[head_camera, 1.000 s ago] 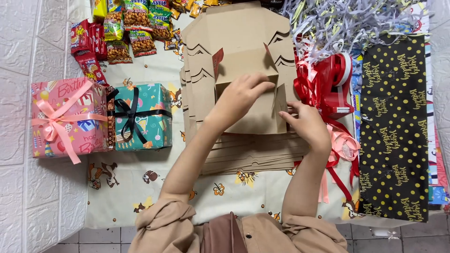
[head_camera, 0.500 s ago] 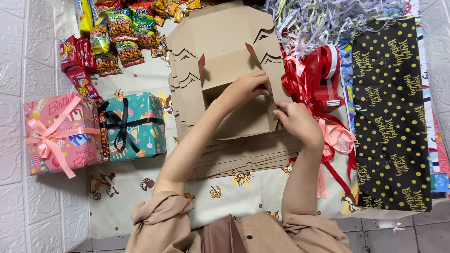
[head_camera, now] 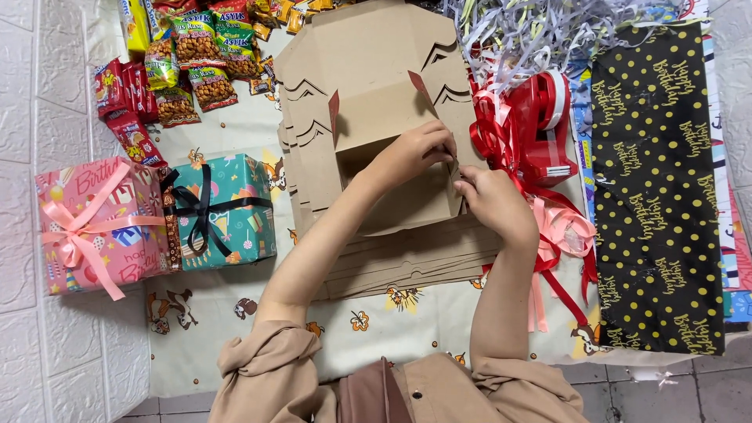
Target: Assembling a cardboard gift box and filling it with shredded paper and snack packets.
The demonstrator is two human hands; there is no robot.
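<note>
Right now both hands meet at the right edge of a half-folded brown cardboard box (head_camera: 392,117), sitting centre frame on top of a stack of flat box blanks (head_camera: 407,258). Left hand (head_camera: 415,153) pinches the box's right side flap between fingertips; right hand (head_camera: 489,204) closes on that same flap edge from just below, fingers curled in. Two small corner tabs stand up at the top of the box. Over at left of frame, a pink gift box (head_camera: 94,223) with a pink bow sits touching a teal gift box (head_camera: 223,207) tied with black ribbon. Upper left, snack packets (head_camera: 188,66) are scattered. Just right of the hands, a red tape dispenser (head_camera: 540,129) among red ribbon (head_camera: 560,258); far right, black dotted wrapping paper (head_camera: 654,188). Top right, shredded paper strips (head_camera: 533,31).
</note>
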